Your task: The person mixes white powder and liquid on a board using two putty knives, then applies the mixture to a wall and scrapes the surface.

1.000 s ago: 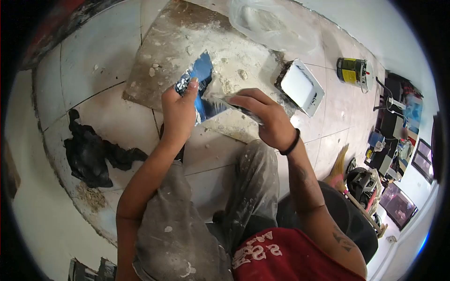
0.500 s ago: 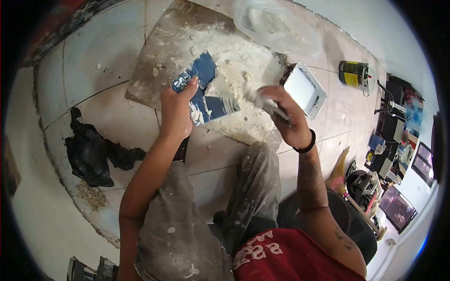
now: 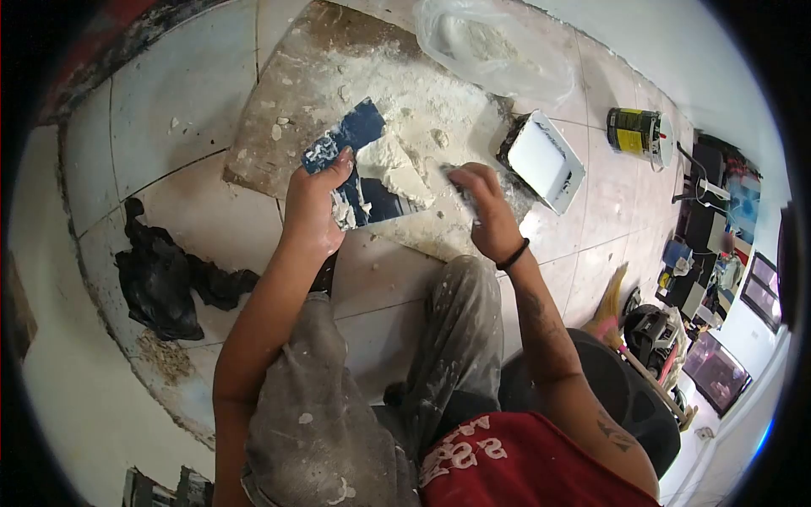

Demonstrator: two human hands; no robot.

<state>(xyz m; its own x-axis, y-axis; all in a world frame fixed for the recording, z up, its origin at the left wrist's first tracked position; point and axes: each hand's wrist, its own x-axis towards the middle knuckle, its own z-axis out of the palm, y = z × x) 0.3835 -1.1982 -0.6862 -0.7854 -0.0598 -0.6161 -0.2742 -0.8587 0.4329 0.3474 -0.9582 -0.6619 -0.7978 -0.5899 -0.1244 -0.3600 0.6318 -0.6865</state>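
Note:
My left hand [image 3: 317, 194] grips a flat blue plate [image 3: 376, 201] near its left side, thumb pressed on top. A thick lump of off-white putty [image 3: 395, 171] lies on the plate's right part, with smears along its left and lower edges. To the right of the plate, my right hand [image 3: 492, 211] is closed around a putty-covered putty knife [image 3: 463, 193], largely hidden by the fingers. Beneath both hands is a brown board [image 3: 262, 139], coated with off-white powder and crumbs.
Beside the board sits a white tray [image 3: 549, 165] with dark-stained edges. Beyond it are a clear plastic bag [image 3: 498, 55] of powder and a yellow-and-black bucket [image 3: 635, 133]. A crumpled black bag [image 3: 160, 275] lies on the left floor tiles. A dark seat [image 3: 591, 380] stands at right.
My right hand has come down and to the left, turning its fingers toward the plate. The putty now stands as a fuller lump on the plate. My left hand has barely moved.

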